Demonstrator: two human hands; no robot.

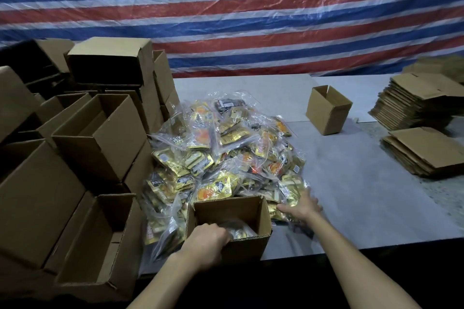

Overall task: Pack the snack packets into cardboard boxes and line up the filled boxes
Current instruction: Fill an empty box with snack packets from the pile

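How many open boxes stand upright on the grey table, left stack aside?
2 brown cardboard boxes: one at the near edge, left hand gripping its rim; one beyond the gold snack packets. More may be hidden.

Open ground: we count one broad bare stretch of table (351, 183), right of the packet heap (226, 153), running to the near edge.
Obstacles, as we find them: the heap at centre; open box (251, 246) touching its near side; lone small box (329, 110) farther back; two stacks of flat cardboard (421, 108) along the right; piled boxes (100, 133) walling the left; tarp (251, 32) closing the rear.
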